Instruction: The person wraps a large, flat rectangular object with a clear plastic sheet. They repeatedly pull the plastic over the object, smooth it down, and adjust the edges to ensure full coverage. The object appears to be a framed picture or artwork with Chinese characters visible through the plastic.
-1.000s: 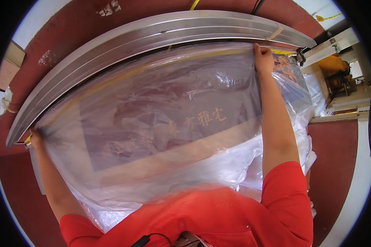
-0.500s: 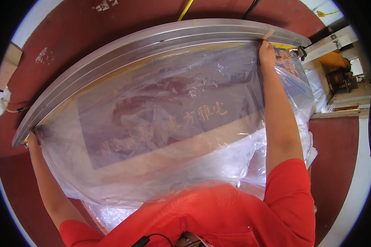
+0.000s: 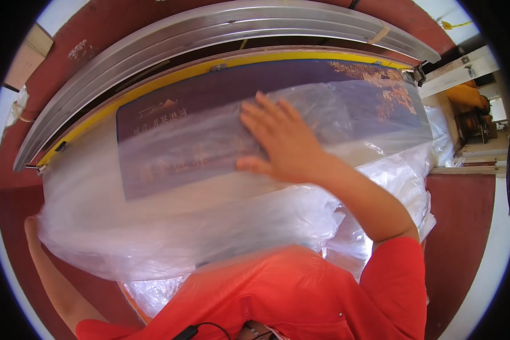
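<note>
A clear plastic sheet (image 3: 226, 226) lies loosely over a long board with a dark blue-purple printed panel (image 3: 209, 85) bearing gold lettering and a gold tree pattern. My right hand (image 3: 283, 139) is over the middle of the sheet, its fingers spread; the fingertips are slightly blurred, and I cannot tell how firmly it touches. At the far left, my left hand (image 3: 32, 228) is closed at the sheet's edge, with its fingers partly hidden. Along the board's far edge, a yellow strip (image 3: 198, 71) with small metal clips shows uncovered.
A grooved grey metal beam (image 3: 226, 28) stretches across the far side, with a dark gap between it and the board. More crumpled plastic (image 3: 402, 181) hangs at the right. A white bar (image 3: 459, 73) stands at the far right, above a red-brown floor (image 3: 459, 226).
My hands have left the far metal beam. The right has come to the sheet's middle and opened; the left has moved nearer. The sheet has slid nearer, uncovering the yellow strip and panel top.
</note>
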{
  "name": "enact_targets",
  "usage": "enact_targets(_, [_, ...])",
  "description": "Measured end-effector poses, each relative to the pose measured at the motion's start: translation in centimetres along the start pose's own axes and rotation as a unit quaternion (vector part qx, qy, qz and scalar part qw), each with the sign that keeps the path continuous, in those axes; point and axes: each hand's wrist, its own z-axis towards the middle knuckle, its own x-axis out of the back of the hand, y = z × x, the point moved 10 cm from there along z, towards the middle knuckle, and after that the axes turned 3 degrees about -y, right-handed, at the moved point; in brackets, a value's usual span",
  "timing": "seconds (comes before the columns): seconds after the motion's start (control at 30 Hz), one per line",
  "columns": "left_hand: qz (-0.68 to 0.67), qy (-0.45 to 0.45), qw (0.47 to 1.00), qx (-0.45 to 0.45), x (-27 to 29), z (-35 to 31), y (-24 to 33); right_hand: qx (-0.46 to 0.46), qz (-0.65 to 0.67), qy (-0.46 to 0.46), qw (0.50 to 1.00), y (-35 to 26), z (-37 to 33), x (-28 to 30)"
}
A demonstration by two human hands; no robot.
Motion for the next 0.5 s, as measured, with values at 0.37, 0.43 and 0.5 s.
enact_targets(0.37, [-0.217,0.088,0.642,-0.73,-0.8,-42.9,68.5,-0.034,0.051,0.038,0.997,-0.6,-3.9,-0.8])
enact_targets(0.43, [-0.216,0.077,0.655,-0.72,-2.2,-43.3,70.8,-0.105,0.033,0.07,0.991,1.0,-6.9,0.6])
enact_targets(0.5, [-0.237,-0.008,0.709,-0.664,-3.2,-42.5,72.5,-0.149,0.027,0.087,0.985,2.6,-10.1,1.2])
